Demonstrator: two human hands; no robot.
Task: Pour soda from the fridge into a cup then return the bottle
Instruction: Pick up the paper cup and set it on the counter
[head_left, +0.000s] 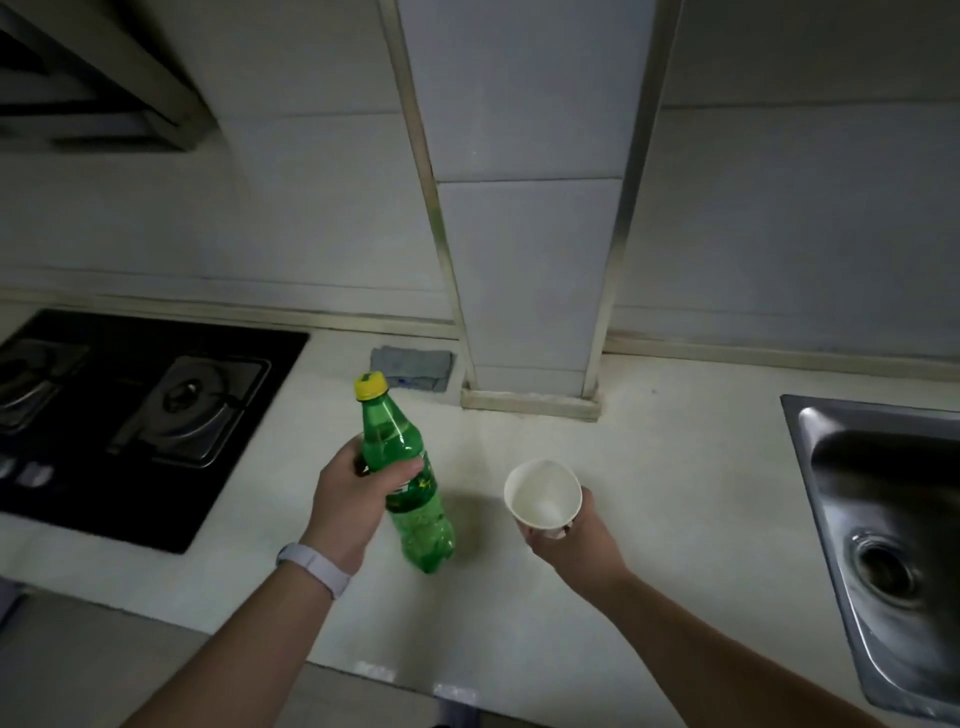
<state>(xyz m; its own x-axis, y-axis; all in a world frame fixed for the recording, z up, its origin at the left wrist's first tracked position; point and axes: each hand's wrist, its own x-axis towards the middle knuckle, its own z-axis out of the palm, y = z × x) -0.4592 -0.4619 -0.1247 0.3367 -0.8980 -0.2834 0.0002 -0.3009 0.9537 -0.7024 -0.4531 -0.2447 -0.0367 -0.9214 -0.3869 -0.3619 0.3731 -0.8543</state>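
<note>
One green bottle (410, 480) at frame centre, yellow cap on, gripped by the left hand (353, 499). One white cup (542, 499), lower right of centre, clasped by the right hand (576, 540).

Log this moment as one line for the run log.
left hand: holds bottle, cap on | right hand: holds cup, looks empty | over counter | pour: not started

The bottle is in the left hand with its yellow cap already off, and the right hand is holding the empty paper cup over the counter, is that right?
Not quite. The head view shows the yellow cap on the green bottle, not off. The rest holds: the left hand has its grip on the bottle, and the right hand holds the empty paper cup over the counter.
</note>
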